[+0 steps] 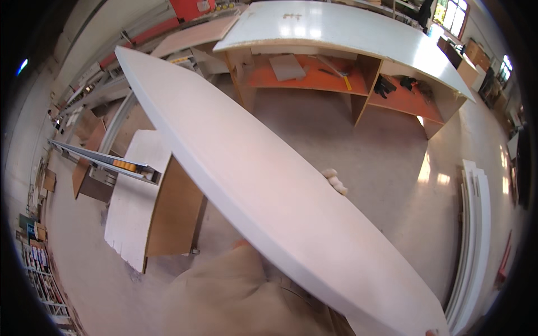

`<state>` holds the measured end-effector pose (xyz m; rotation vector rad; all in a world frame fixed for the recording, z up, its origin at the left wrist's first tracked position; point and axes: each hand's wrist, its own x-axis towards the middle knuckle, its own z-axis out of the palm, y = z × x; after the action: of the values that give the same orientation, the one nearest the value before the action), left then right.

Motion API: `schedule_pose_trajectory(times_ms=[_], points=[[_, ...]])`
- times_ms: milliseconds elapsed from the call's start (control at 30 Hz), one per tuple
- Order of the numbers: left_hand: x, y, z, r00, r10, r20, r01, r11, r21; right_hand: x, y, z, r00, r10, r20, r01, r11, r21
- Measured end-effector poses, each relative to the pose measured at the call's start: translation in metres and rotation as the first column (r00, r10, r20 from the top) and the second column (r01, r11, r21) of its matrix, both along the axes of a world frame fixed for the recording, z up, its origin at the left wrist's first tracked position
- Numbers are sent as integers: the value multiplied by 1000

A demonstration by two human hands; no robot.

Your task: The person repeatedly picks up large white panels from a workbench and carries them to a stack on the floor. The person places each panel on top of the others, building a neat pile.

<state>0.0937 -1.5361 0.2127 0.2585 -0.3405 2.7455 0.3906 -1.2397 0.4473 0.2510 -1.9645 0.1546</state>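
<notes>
We list one white panel (269, 173), long and held aslant, running from well ahead and left of both hands down to the right hand; one left hand (335, 182), as we read the pale knuckled shape at the panel's far edge, appears to grasp that edge, its palm hidden beneath; one right hand (431, 332), of which we see only a fingertip, seems to grip the panel's near end; we judge the hands are spread so because so long a sheet would sag or swing if held at one place alone; one expanse of brown clothing (224, 291), nearer the wearer than the left hand; one large white-topped bench (336, 25), ahead of the left hand, with two open bays in view, probably for keeping small items off the top; in the bay nearer straight ahead, one loose pale sheet (287, 67) and one yellow-handled tool (347, 83); in the other bay, dark items (385, 85) we cannot count; one lower white-topped stand (131, 210), left of the left hand, with one metal rail (106, 159) bearing orange rollers, too small to number; one bundle of white strips (475, 241), ahead and right of the right hand, laid lengthwise together, perhaps for tidiness, at least three.
</notes>
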Motion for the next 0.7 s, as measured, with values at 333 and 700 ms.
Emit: schedule_pose_trajectory(times_ms=[333, 700], points=[[58, 146, -19, 976, -115, -186, 126, 991, 48, 161, 119, -33, 997, 1, -78, 4, 998, 61], [172, 321, -22, 902, -325, -285, 337, 942, -9, 288, 271, -35, 965, -259, 34, 261, 964, -47]])
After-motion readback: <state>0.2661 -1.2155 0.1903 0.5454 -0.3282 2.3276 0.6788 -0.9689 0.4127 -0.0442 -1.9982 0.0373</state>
